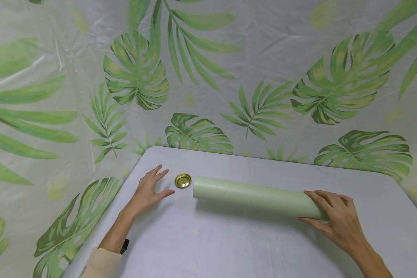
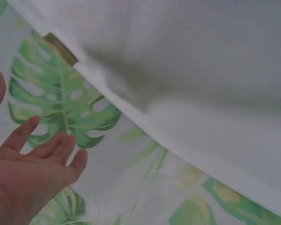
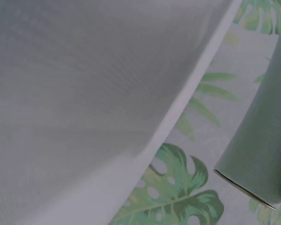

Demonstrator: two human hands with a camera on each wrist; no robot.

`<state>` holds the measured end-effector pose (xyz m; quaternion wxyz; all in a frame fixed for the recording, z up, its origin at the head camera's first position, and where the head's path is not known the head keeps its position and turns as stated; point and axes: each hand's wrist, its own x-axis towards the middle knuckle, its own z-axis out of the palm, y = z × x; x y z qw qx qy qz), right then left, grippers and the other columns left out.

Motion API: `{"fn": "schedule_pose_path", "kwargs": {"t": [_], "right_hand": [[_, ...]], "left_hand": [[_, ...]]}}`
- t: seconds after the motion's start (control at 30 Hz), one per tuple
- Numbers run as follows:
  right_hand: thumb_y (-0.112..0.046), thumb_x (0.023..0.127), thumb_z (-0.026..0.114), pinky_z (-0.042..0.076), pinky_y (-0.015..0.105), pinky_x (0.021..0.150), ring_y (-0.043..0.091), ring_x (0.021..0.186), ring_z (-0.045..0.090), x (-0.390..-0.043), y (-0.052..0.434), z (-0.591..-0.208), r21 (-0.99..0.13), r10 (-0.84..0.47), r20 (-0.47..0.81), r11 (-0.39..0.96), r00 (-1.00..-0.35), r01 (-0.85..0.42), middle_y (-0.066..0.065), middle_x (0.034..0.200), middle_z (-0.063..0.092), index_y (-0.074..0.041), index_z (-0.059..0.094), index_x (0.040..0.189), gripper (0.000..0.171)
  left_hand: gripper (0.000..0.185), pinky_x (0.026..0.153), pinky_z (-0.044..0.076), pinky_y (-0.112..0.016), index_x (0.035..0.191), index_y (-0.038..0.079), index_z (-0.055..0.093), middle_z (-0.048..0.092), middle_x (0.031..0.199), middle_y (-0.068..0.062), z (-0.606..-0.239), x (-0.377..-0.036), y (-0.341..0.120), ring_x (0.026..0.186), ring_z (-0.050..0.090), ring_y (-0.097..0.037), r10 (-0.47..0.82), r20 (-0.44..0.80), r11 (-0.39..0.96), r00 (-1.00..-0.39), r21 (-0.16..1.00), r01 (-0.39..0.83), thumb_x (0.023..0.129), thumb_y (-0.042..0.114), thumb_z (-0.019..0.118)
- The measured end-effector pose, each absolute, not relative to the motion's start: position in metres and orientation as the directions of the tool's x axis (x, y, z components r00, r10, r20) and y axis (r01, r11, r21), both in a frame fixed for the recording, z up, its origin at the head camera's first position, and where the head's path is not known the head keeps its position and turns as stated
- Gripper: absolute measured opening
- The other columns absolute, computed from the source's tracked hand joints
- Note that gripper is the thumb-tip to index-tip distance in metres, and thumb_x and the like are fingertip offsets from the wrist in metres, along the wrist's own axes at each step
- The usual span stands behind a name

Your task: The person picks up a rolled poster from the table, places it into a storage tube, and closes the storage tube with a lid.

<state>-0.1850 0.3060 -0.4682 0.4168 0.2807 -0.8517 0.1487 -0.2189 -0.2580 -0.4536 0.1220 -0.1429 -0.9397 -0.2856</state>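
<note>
Green tube (image 1: 250, 196), right end in right hand (image 1: 339, 219).

1. My head camera looks forward and down from above, far enough back to take in the table (image 1: 229, 247), my left hand (image 1: 146, 194), my right hand (image 1: 341, 218) and the leaf-print sheet (image 1: 264, 58) beyond.
2. My left wrist camera is close to my left hand, at its lower left; the table's edge slants across.
3. My right wrist camera sees the green tube (image 3: 262, 140) near, along its right side.
4. Head and right wrist views share that tube; all three share table and sheet.
</note>
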Motion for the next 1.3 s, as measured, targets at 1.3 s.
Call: {"fn": "schedule_pose_path", "kwargs": {"t": [1.3], "right_hand": [[-0.085, 0.089, 0.048, 0.043, 0.06, 0.083, 0.036, 0.092, 0.065, -0.183, 0.315, -0.465, 0.034, -0.39, 0.768, 0.817, -0.508, -0.575, 0.015, 0.104, 0.072, -0.011, 0.076, 0.122, 0.086]], "left_hand": [[0.076, 0.115, 0.009, -0.083, 0.153, 0.008, 0.05, 0.016, 0.165, -0.038, -0.471, -0.289, -0.235, 0.154, 0.009, -0.06, 0.338, -0.064, 0.826, -0.939, 0.499, 0.264, 0.091, 0.042, 0.08]]}}
